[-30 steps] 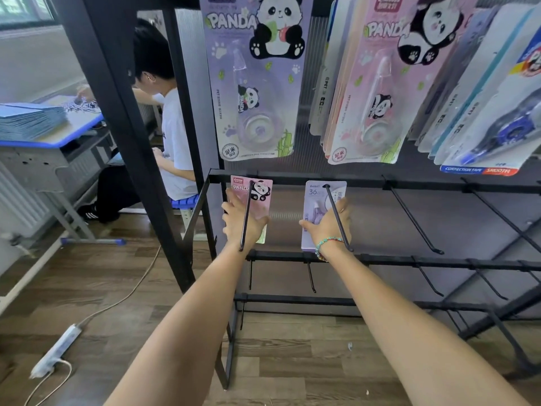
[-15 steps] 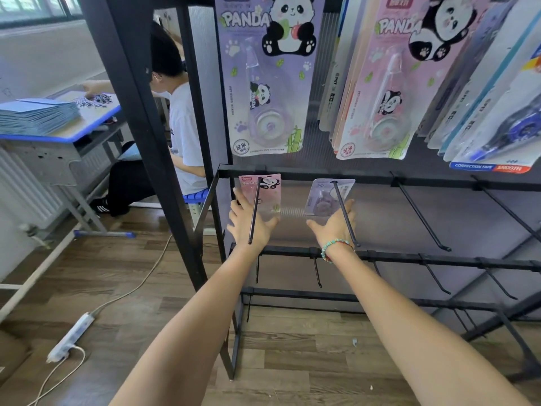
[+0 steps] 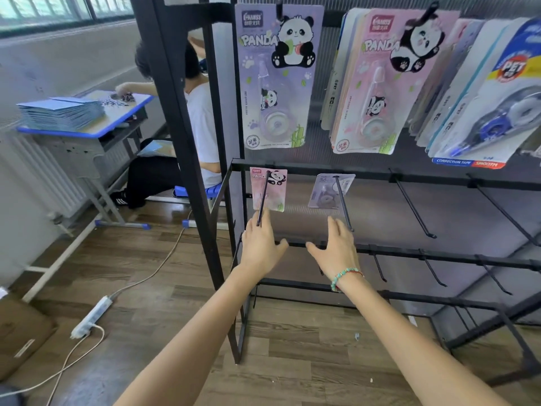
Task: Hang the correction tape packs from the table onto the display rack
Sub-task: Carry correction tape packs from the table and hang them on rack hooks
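Both forearms reach forward over the wood floor; the left hand and right hand are spread with straight fingers, thumbs pointing toward each other, and hold nothing; a beaded bracelet sits on the right wrist. The hands hover in front of the rack, at the level of a black crossbar, with a clear gap between the two thumbs; the left fingertips lie just at the tip of the left peg, and the right fingertips lie just beside the tip of the right peg.

Above the hands, the pink pack hangs at the back of the left peg and the lilac pack hangs at the back of the right peg; each pack sits apart from the hand below it; the two packs are well apart, with bare back panel between them. To the right, further pegs stick out bare from the same bar.

On the row above hang a large purple panda pack, a pink panda stack and blue-and-white packs, their lower edges ending just above the bar that carries the small packs.

Left of the rack's post, a power strip and its cable lie on the floor; beyond it a seated person works at a desk stacked with blue sheets.
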`<state>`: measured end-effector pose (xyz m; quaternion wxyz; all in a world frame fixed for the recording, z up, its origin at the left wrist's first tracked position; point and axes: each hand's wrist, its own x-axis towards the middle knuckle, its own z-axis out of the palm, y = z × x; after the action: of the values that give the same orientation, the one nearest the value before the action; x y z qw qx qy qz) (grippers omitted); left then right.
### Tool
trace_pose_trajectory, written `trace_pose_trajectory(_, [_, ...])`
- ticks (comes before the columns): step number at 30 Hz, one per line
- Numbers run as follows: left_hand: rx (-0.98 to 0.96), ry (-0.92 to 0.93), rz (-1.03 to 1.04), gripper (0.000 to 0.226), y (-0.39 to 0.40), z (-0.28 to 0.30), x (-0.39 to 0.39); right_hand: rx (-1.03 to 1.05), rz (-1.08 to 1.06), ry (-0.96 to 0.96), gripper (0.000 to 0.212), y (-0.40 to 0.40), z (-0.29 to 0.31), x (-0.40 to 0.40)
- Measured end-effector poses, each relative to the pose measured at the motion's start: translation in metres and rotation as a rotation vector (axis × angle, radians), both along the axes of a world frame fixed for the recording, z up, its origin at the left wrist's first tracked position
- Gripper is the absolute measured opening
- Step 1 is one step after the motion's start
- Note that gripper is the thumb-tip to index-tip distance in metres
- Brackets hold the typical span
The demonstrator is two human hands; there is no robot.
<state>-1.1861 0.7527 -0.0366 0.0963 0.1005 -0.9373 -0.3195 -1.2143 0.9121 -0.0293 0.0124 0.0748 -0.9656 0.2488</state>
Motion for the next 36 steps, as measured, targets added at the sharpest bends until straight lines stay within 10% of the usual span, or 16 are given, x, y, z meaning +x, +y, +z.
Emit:
trace_pose_trajectory(19, [-0.056, 0.066, 0.100, 0.069, -0.008, 0.016, 0.144, -0.094, 0.304, 0.059, 0.068, -0.012, 0.027, 0.105])
trace_pose_trajectory(36, [-0.146, 0.029, 0.551, 0.066, -0.182, 0.037, 0.425, -0.113, 0.731, 0.038, 0.065, -0.204, 0.050, 0.307])
